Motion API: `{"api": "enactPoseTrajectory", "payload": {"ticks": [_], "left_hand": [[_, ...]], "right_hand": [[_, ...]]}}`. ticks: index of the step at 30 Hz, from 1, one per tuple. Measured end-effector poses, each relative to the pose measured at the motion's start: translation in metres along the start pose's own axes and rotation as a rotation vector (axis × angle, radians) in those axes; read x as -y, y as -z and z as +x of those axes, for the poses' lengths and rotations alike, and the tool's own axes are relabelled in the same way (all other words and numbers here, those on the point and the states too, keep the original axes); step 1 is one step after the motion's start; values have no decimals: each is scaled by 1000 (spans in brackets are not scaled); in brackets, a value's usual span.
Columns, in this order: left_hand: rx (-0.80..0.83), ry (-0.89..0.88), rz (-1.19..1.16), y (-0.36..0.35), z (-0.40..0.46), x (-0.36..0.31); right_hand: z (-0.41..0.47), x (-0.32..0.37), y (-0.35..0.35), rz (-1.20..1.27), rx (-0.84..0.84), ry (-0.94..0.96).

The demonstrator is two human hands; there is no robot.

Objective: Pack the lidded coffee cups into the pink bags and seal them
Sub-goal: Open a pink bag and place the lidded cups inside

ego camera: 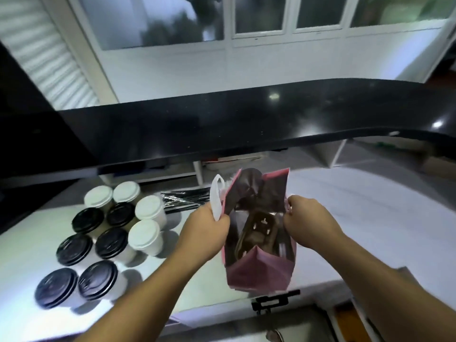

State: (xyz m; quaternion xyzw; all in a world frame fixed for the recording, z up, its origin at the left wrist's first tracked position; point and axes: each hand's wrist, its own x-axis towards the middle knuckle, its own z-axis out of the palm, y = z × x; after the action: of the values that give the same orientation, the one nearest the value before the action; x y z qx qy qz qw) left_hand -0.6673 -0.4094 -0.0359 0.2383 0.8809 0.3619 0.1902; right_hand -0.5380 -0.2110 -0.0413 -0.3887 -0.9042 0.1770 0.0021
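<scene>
Pink bag (259,272) upright on white counter (370,218), mouth open. Left hand (204,228) pinches left rim beside white handle (216,198); right hand (306,218) pinches right rim. Lidded cups (145,236) clustered left, apart from bag.

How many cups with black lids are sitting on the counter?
6, all left of the pink bag: two nearest, two in the middle, two farther back among the white-lidded cups. None seems hidden.
</scene>
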Motion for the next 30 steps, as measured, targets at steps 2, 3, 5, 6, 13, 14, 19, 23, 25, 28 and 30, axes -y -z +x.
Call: {"api": "enactPoseTrajectory", "payload": {"ticks": [2,3,5,6,13,14,19,23,25,28,30], "left_hand": [[-39,43,-11,10,1,11],[-58,62,-14,15,1,14],[-96,89,-13,22,1,20],[-115,104,-11,26,1,22],[-195,238,-14,38,-3,37],[-193,243,-36,37,-5,39],[-166,201,-114,35,-12,45],[-87,120,-308,50,-12,51],[-16,60,-418,66,-11,59],[-113,143,-492,96,5,84],[-225,199,-353,111,21,109]], "right_hand": [[10,16,-8,10,33,54],[15,23,-12,14,49,81],[23,34,-18,18,85,134],[27,38,-21,24,103,157],[49,58,-36,59,163,317],[50,60,-38,53,169,336],[48,66,-46,83,192,342],[45,71,-43,101,176,326],[42,74,-42,93,159,312],[39,78,-43,75,127,292],[36,81,-43,81,121,266]]}}
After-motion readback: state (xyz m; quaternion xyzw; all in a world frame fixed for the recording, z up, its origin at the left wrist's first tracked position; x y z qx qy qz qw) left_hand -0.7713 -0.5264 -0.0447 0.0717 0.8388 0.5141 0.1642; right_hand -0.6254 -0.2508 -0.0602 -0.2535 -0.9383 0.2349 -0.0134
